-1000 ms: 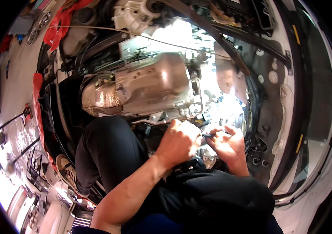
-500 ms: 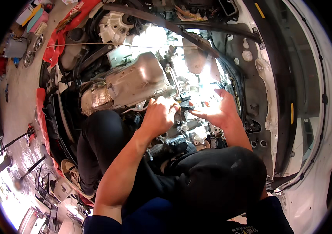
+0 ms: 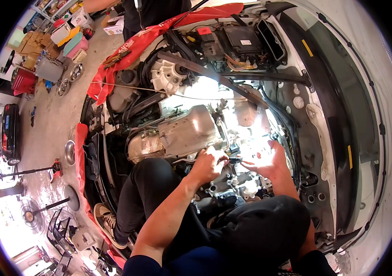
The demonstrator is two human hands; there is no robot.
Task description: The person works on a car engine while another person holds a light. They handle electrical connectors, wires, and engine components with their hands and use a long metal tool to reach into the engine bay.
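Note:
I am perched over an engine bay, and my left hand (image 3: 212, 163) has its fingers closed on a small black part (image 3: 234, 160) above the exposed metal engine parts (image 3: 246, 186). My right hand (image 3: 269, 161) is turned palm up with its fingers apart, beside that part; glare hides whether its fingertips touch it. A bronze-grey heat shield (image 3: 186, 129) lies just beyond my left hand. My dark-clad knees (image 3: 152, 177) bracket the work area, and bright glare washes out the parts around my right hand.
Red covers (image 3: 81, 152) drape the car's edge. A co-worker (image 3: 156, 14) stands at the far side, by the top edge. A windscreen edge (image 3: 352, 138) runs along the right. On the floor at left are a standing fan (image 3: 30, 211), boxes (image 3: 44, 41) and a parked black car (image 3: 7, 133).
The view has widened to show a co-worker and more floor. Since a second ago my right hand has spread its fingers and turned palm up; my left hand still grips near it.

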